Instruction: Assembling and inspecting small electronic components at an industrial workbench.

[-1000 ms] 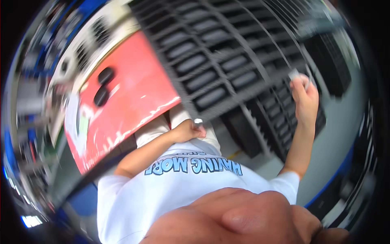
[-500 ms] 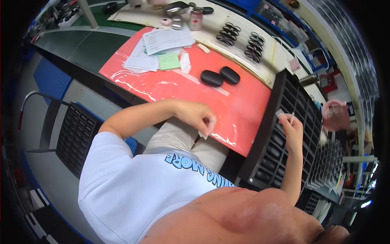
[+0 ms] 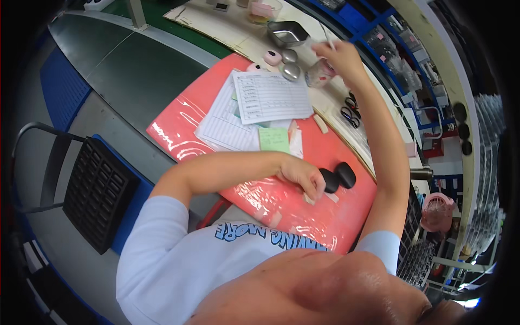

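Note:
My left hand (image 3: 304, 176) is closed over the red mat (image 3: 249, 197), with a small pale scrap (image 3: 309, 199) pinched at its fingertips. Whether the scrap is paper or cloth I cannot tell. Just beyond these fingers lie two rounded black cases (image 3: 345, 175), side by side. My right hand (image 3: 342, 58) is stretched far across the bench, slightly blurred, and pinches a thin white stick (image 3: 326, 34) pointing up and away. Right below that hand stands a clear jar (image 3: 318, 75) with red marks, partly hidden by the fingers.
Printed sheets (image 3: 271, 97) and green sticky notes (image 3: 274, 140) cover the mat's far left. Behind them are silver rounded pieces (image 3: 291, 71), a pink one (image 3: 272, 58) and a metal tray (image 3: 287, 33). A black compartment tray (image 3: 100, 192) rests on the chair; a pink fan (image 3: 437, 211) stands right.
My right hand has swung from above the black compartment tray at right to the jar at the back, still holding the stick. My left hand has moved forward over the mat, beside the black cases.

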`<state>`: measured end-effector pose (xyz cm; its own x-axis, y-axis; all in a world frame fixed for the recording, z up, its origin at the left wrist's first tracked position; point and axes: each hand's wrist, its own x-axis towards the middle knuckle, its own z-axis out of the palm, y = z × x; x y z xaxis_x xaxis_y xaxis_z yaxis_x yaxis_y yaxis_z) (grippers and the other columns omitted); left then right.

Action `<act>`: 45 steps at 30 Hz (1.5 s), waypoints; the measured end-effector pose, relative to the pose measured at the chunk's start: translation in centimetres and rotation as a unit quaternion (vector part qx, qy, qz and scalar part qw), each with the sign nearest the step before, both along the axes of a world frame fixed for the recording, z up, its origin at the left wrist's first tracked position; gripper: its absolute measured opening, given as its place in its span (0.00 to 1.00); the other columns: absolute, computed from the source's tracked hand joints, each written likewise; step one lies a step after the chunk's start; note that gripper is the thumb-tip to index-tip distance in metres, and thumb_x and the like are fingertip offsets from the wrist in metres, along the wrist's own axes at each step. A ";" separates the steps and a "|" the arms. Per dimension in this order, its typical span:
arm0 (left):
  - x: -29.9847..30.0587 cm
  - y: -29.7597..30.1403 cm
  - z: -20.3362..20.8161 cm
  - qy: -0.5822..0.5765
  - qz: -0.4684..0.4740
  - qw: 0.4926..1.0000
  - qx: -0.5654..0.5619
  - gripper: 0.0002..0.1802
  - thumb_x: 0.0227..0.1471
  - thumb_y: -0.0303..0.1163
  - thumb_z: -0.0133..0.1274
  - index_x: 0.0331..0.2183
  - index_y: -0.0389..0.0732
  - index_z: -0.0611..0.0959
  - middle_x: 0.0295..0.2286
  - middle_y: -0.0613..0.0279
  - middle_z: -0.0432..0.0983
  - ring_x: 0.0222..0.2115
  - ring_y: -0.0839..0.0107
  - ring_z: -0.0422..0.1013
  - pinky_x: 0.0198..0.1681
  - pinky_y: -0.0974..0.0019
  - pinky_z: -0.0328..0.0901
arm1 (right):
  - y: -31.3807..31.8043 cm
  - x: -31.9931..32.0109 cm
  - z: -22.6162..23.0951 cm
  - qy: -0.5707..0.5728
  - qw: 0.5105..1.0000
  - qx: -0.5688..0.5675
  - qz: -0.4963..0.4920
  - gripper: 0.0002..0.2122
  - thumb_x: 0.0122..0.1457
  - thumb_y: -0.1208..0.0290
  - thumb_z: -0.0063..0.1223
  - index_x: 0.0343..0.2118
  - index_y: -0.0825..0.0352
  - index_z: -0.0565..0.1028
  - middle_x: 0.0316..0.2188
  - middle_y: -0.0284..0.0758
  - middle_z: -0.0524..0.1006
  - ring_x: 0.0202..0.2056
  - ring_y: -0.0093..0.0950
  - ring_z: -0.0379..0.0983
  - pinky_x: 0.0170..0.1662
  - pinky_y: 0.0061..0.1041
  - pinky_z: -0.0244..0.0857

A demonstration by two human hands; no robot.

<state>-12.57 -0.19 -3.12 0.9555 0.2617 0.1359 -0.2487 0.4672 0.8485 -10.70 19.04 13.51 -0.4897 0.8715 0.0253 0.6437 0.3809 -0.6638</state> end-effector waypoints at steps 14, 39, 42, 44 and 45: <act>-1.0 1.9 0.0 0.056 0.169 0.983 -0.044 0.09 0.45 0.30 0.62 0.30 0.38 0.81 0.26 0.65 0.76 0.27 0.77 0.71 0.29 0.73 0.67 | 29.6 -19.6 -8.6 -0.173 0.975 0.128 0.054 0.20 0.44 0.51 0.59 0.23 0.68 0.78 0.20 0.40 0.75 0.21 0.32 0.71 0.26 0.33 0.62; 0.6 0.2 -1.3 0.123 0.213 0.959 0.141 0.11 0.45 0.31 0.60 0.30 0.34 0.82 0.27 0.61 0.79 0.30 0.76 0.75 0.29 0.72 0.69 | -13.6 -4.2 -0.3 -0.191 0.893 0.317 0.257 0.15 0.53 0.72 0.54 0.45 0.66 0.73 0.39 0.44 0.74 0.42 0.43 0.71 0.45 0.35 0.65; 0.8 -4.8 2.1 0.137 0.367 0.876 0.282 0.11 0.42 0.30 0.58 0.31 0.35 0.81 0.26 0.60 0.79 0.29 0.76 0.75 0.32 0.73 0.69 | -22.9 4.2 1.1 -0.202 0.890 0.320 0.256 0.13 0.52 0.75 0.54 0.42 0.67 0.74 0.36 0.43 0.75 0.35 0.42 0.73 0.39 0.35 0.67; 0.0 -11.7 4.1 0.046 0.436 0.875 0.204 0.08 0.45 0.28 0.58 0.28 0.34 0.80 0.26 0.60 0.79 0.29 0.75 0.75 0.35 0.72 0.69 | -28.2 7.9 0.6 -0.197 0.926 0.234 0.223 0.12 0.52 0.77 0.54 0.41 0.68 0.75 0.34 0.41 0.75 0.32 0.38 0.73 0.36 0.31 0.67; 0.6 -14.4 2.7 0.000 0.403 0.905 0.135 0.06 0.46 0.27 0.58 0.27 0.34 0.80 0.27 0.60 0.79 0.30 0.74 0.75 0.35 0.72 0.69 | -30.2 9.2 0.2 -0.192 0.946 0.162 0.203 0.12 0.52 0.79 0.53 0.41 0.69 0.75 0.33 0.40 0.75 0.32 0.34 0.73 0.36 0.27 0.66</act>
